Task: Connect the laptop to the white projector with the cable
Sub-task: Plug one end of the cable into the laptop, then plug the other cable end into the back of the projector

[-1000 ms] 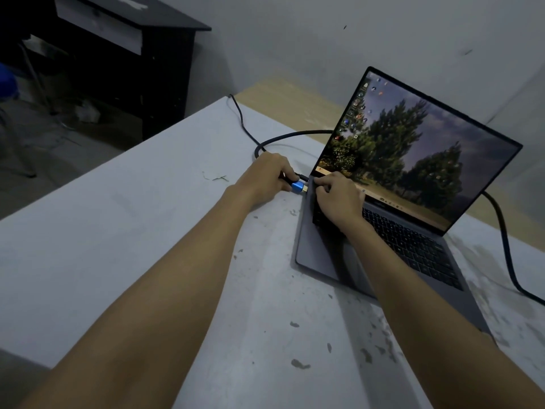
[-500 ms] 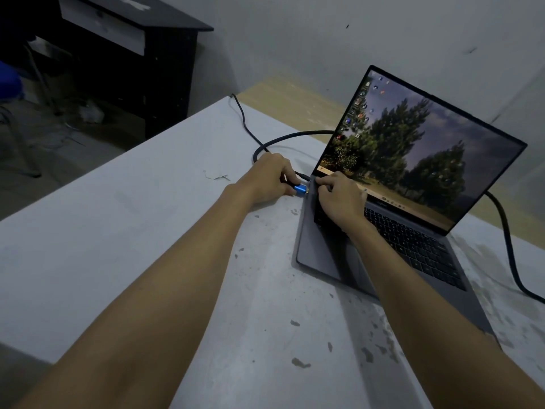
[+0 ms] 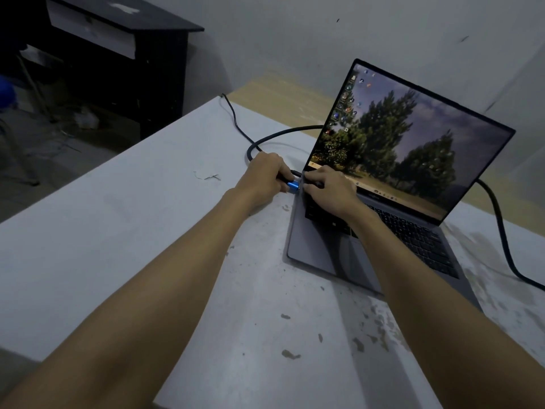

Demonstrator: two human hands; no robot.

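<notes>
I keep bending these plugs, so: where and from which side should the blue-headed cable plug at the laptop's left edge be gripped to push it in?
Grip the blue plug on its rigid shell, not the thick black cable behind it. Come from the laptop's left, as the left hand does, since the plug points sideways at that edge. The right hand rests on the deck, likely bracing the laptop.
</notes>
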